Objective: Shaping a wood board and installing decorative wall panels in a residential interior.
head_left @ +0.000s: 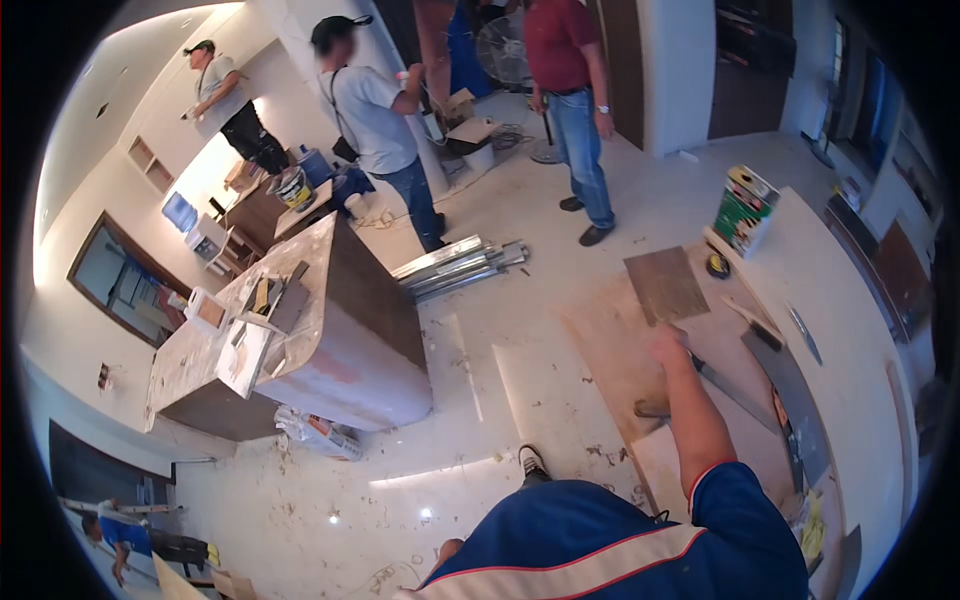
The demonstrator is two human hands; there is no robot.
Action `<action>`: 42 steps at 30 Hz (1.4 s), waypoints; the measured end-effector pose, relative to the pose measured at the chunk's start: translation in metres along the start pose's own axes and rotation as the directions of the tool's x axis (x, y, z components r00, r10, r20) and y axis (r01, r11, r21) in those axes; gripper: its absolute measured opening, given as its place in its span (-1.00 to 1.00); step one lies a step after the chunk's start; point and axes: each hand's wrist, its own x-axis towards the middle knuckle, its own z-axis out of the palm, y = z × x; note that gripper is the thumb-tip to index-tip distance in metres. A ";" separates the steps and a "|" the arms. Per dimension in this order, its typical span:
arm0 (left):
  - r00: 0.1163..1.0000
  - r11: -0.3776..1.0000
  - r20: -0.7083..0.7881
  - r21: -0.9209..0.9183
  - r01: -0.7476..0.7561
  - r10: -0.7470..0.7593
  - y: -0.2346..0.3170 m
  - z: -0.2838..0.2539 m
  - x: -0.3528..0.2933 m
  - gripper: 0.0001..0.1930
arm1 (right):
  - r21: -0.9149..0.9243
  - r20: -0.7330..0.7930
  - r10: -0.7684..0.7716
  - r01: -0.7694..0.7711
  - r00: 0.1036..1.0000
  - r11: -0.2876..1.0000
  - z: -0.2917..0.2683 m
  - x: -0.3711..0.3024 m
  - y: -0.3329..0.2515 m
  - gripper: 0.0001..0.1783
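My right hand [670,343] reaches forward over a dusty brown sheet [620,345] on the floor. It is at the near edge of a dark brown square board [665,283], with its fingers closed. What it holds, if anything, is hidden. Beside my right forearm runs a long dark bar-like piece [738,388], and a curved dark object [652,408] sits on the other side. Past my blue shirt only a small patch of skin shows at the lower edge, perhaps my left hand [448,550]; its fingers cannot be made out.
To the right, a pale ledge [850,300] bears a green-and-white can [747,210]. Beside it lie a tape measure [717,265] and a wooden-handled brush [757,325]. A cluttered counter block [340,300] and silver metal profiles [460,268] are on the left. Several people stand farther off.
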 end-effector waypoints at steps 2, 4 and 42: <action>0.996 0.990 -0.007 -0.111 0.092 -0.094 -0.009 -0.004 0.012 -0.65 | -0.034 -0.008 -0.020 0.020 1.000 0.999 0.000 0.034 0.014 -0.75; 0.984 0.964 -0.009 -0.205 0.172 -0.177 -0.021 -0.014 0.023 -0.64 | -0.053 -0.060 -0.013 0.010 0.998 0.999 0.000 0.059 0.020 -0.78; 0.870 0.753 0.063 -0.473 0.458 -0.489 -0.132 -0.165 0.131 -0.52 | 0.459 -0.017 -0.264 0.242 0.964 0.855 0.057 0.046 -0.010 -0.70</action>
